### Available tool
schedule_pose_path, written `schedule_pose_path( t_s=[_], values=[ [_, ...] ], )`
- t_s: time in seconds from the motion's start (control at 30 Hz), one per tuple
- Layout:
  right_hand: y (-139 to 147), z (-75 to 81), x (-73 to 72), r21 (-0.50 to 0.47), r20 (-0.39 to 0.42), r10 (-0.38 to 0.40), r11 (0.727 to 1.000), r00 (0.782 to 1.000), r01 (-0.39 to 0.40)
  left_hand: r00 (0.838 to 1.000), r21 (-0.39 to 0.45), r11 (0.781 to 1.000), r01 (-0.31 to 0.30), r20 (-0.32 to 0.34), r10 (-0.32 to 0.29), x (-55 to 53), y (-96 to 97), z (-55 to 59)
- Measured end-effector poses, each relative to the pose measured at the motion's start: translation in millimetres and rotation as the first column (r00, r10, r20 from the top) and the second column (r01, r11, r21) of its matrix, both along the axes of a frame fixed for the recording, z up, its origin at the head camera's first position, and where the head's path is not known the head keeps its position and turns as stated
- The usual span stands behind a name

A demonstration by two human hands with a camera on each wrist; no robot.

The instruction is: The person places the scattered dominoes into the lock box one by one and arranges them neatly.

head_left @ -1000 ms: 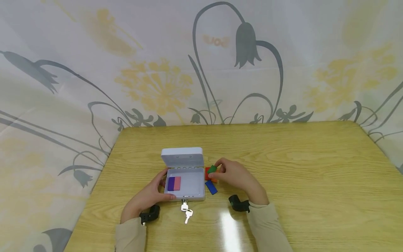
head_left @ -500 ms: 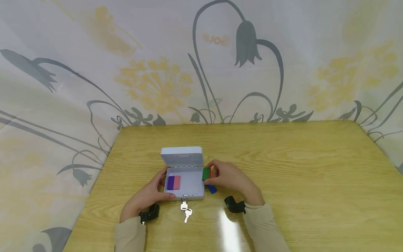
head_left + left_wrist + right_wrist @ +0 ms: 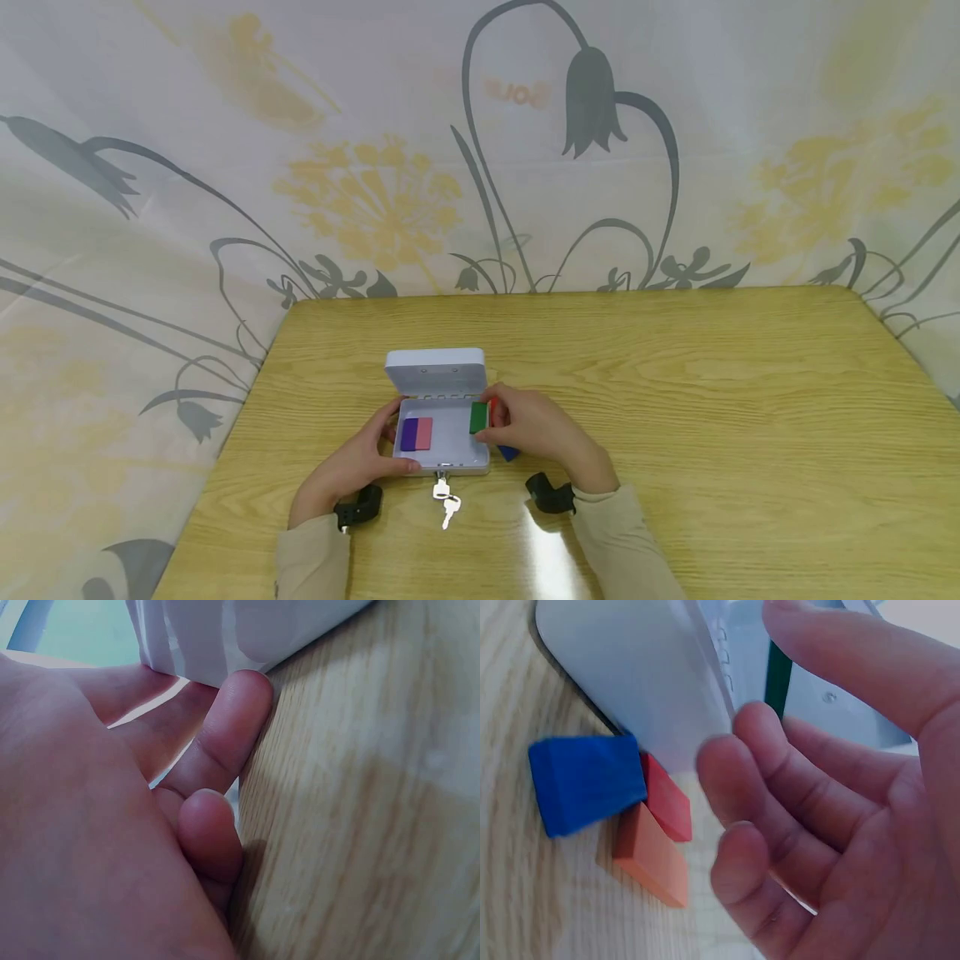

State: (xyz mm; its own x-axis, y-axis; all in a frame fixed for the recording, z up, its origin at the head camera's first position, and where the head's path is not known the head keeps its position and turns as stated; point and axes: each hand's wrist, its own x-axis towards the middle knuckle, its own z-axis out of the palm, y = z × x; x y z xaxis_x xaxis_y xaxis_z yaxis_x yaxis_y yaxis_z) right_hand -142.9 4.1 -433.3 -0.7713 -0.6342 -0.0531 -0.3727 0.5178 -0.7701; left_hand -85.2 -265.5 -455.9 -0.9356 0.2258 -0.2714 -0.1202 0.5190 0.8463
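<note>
A white cash box [image 3: 452,446] sits on the table with its lid [image 3: 437,371] raised. My left hand [image 3: 352,458] holds the box at its left end, thumb along the front edge and fingers at the back left. In the left wrist view those fingers lie against the white wall [image 3: 202,637]. Between thumb and fingers, my right hand [image 3: 536,425] pinches a green block [image 3: 479,418] over the right side of the box. A purple block [image 3: 408,434] and a pink block [image 3: 423,433] lie side by side in the box's left part.
Right of the box, a blue block [image 3: 589,784], a red block [image 3: 667,799] and an orange block [image 3: 652,859] lie on the wooden table. Two keys [image 3: 450,507] hang from the front lock. A flower-patterned curtain [image 3: 510,167] stands behind the table.
My right hand has carried the green block left, from above the loose blocks to over the box's right side. The left hand has kept its hold on the box.
</note>
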Motion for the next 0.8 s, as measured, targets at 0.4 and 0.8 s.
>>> schedule_pose_path(
  t_s=[0.4, 0.8],
  values=[
    [-8, -4.5, 0.9, -0.007, -0.066, -0.08, 0.997, 0.995, 0.079, 1.0, 0.033, 0.999, -0.012, 0.02, 0.011, -0.2, 1.1, 0.0],
    [-24, -6.5, 8.7, 0.026, -0.176, -0.109, 0.993, 0.978, 0.115, 0.999, 0.044, 0.999, -0.022, 0.048, 0.02, -1.2, 1.5, 0.9]
  ],
)
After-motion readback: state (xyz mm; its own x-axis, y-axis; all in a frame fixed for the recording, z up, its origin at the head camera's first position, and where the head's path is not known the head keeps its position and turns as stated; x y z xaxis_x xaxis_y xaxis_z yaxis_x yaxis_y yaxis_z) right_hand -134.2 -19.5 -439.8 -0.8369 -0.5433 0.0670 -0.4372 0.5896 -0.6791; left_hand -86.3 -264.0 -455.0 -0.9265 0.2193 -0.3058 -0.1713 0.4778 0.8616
